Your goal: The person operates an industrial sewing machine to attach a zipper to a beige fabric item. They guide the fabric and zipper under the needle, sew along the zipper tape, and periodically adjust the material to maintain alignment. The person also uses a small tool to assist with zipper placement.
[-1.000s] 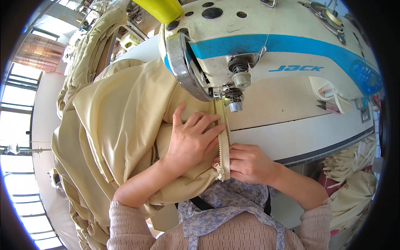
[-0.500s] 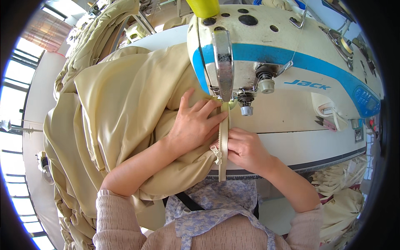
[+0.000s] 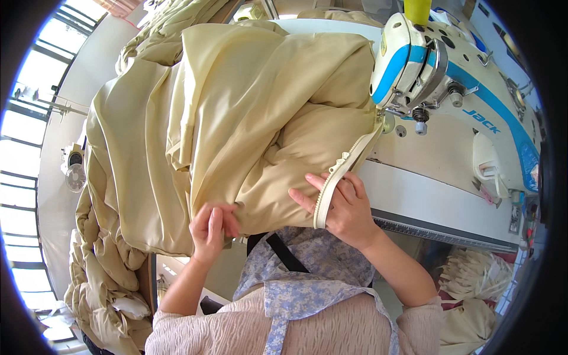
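A large beige padded garment (image 3: 266,148) spreads over the left of the sewing table. A pale zipper (image 3: 346,168) with its slider runs from beneath the sewing machine's needle area, along the garment's right side, down to my right hand (image 3: 346,210). The zipper tape crosses that hand's fingers, which grip it near its lower end, two fingertips showing to its left. My left hand (image 3: 212,231) is at the garment's near edge, fingers curled and partly blurred; whether it pinches fabric is unclear. The white and blue sewing machine (image 3: 408,65) stands at upper right, its needle hidden.
The table's front edge carries a ruler strip (image 3: 438,232). White-handled thread snips (image 3: 488,192) lie under the machine arm. More beige garments (image 3: 109,272) are piled at left, and bundled pale pieces (image 3: 476,275) sit lower right. A small fan (image 3: 75,177) is at far left.
The head view has shifted, placing the machine farther right. Both hands have left the needle area: the left moved down to the garment's near edge, the right draws the zipper's lower end nearer me.
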`<state>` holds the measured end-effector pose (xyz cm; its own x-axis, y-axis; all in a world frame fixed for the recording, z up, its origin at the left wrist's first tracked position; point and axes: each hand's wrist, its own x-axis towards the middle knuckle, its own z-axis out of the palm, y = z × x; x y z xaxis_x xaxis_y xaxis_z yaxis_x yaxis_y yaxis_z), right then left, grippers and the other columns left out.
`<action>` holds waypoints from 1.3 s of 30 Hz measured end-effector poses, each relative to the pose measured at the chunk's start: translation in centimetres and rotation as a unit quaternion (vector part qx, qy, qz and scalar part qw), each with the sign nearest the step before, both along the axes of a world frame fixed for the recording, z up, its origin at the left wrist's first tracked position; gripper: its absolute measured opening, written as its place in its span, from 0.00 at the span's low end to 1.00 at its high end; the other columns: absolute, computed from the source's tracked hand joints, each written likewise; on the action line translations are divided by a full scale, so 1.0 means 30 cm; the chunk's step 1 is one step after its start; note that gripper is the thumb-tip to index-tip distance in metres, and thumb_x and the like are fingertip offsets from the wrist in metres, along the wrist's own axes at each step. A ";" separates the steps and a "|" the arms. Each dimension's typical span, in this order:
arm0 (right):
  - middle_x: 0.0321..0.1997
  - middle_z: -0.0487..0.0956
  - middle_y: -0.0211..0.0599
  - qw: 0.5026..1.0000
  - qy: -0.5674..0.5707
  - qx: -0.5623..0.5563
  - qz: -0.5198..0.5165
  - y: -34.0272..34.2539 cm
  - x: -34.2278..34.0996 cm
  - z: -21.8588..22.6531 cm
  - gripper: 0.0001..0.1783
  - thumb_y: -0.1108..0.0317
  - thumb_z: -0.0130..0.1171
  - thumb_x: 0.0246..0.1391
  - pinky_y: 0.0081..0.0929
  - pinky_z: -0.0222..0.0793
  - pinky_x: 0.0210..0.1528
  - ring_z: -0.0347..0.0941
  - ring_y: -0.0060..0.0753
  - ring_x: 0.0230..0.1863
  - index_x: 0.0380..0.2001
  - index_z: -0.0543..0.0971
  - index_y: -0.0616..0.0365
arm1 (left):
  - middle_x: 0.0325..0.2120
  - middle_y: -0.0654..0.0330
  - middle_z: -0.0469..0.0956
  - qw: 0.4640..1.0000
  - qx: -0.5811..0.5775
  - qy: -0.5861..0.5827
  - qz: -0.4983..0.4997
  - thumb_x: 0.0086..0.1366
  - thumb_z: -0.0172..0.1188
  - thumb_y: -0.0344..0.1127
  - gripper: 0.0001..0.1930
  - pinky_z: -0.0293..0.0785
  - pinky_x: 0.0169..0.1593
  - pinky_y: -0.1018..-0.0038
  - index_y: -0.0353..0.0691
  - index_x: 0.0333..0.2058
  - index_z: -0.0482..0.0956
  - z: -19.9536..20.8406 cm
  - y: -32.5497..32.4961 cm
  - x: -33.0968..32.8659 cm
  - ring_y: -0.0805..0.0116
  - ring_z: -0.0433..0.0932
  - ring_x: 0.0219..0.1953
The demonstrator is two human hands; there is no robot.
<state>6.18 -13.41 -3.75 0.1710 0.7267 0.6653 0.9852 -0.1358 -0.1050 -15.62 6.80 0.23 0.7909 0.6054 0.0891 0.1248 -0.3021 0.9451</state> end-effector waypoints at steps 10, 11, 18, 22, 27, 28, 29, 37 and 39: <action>0.44 0.79 0.24 0.983 0.102 0.125 0.084 0.135 -0.074 0.248 0.26 0.68 0.69 0.48 0.34 0.66 0.46 0.72 0.34 0.43 0.53 0.87 0.39 | 0.68 0.57 0.67 0.895 -0.386 -0.070 0.212 0.75 0.48 0.63 0.39 0.73 0.63 0.58 0.38 0.71 0.60 -0.568 0.115 -0.739 0.60 0.70 0.65; 0.44 0.79 0.24 0.983 0.092 0.131 0.089 0.139 -0.076 0.260 0.25 0.70 0.69 0.47 0.34 0.66 0.46 0.72 0.34 0.43 0.52 0.87 0.40 | 0.70 0.59 0.63 0.872 -0.433 -0.164 0.160 0.75 0.49 0.63 0.39 0.68 0.68 0.56 0.40 0.72 0.57 -0.559 0.168 -0.678 0.58 0.68 0.68; 0.33 0.86 0.29 0.991 0.097 0.069 0.058 -0.081 -0.134 0.190 0.16 0.75 0.69 0.43 0.30 0.76 0.38 0.82 0.35 0.36 0.40 0.88 0.53 | 0.66 0.48 0.68 0.834 -0.089 -0.303 0.453 0.78 0.36 0.56 0.34 0.72 0.67 0.55 0.33 0.69 0.62 0.220 0.360 -0.508 0.53 0.72 0.64; 0.40 0.86 0.38 0.957 0.257 -0.049 0.122 -0.191 -0.208 -0.033 0.13 0.69 0.64 0.51 0.40 0.79 0.47 0.81 0.48 0.42 0.42 0.86 0.55 | 0.59 0.43 0.76 0.860 0.279 -0.260 0.339 0.79 0.37 0.52 0.31 0.79 0.62 0.57 0.28 0.62 0.70 0.788 0.656 -0.496 0.52 0.80 0.57; 0.41 0.85 0.43 0.948 0.271 -0.081 0.144 -0.151 -0.229 0.023 0.14 0.65 0.64 0.54 0.43 0.77 0.49 0.80 0.50 0.43 0.41 0.84 0.60 | 0.38 0.43 0.81 0.758 0.570 0.283 0.146 0.77 0.48 0.52 0.24 0.76 0.47 0.57 0.33 0.46 0.78 0.887 0.882 0.405 0.47 0.81 0.41; 0.39 0.84 0.45 0.951 0.257 -0.068 0.154 -0.143 -0.216 0.016 0.14 0.64 0.63 0.55 0.43 0.77 0.48 0.80 0.51 0.41 0.41 0.84 0.61 | 0.34 0.43 0.82 0.703 0.656 0.257 0.096 0.77 0.51 0.52 0.23 0.76 0.44 0.57 0.34 0.43 0.80 0.851 0.745 0.548 0.46 0.81 0.37; 0.41 0.85 0.44 0.956 0.254 -0.101 0.106 -0.168 -0.227 -0.001 0.15 0.64 0.63 0.55 0.42 0.76 0.51 0.80 0.49 0.45 0.42 0.84 0.62 | 0.37 0.46 0.83 0.678 0.732 0.065 -0.009 0.75 0.53 0.46 0.17 0.77 0.46 0.56 0.38 0.45 0.80 0.746 0.578 0.683 0.46 0.82 0.42; 0.42 0.84 0.39 0.988 0.154 0.007 0.032 -0.171 -0.182 0.008 0.13 0.68 0.65 0.51 0.39 0.74 0.59 0.80 0.42 0.48 0.39 0.85 0.61 | 0.69 0.51 0.65 0.682 0.684 0.096 -0.240 0.70 0.57 0.43 0.32 0.63 0.65 0.37 0.40 0.69 0.63 -0.134 -0.060 0.551 0.54 0.63 0.71; 0.42 0.84 0.39 0.984 0.174 0.021 0.032 -0.169 -0.170 -0.019 0.13 0.70 0.65 0.51 0.38 0.75 0.58 0.80 0.44 0.47 0.41 0.85 0.58 | 0.72 0.50 0.59 0.687 0.678 0.127 -0.229 0.70 0.57 0.43 0.35 0.61 0.65 0.34 0.44 0.73 0.58 -0.144 0.051 0.510 0.54 0.59 0.74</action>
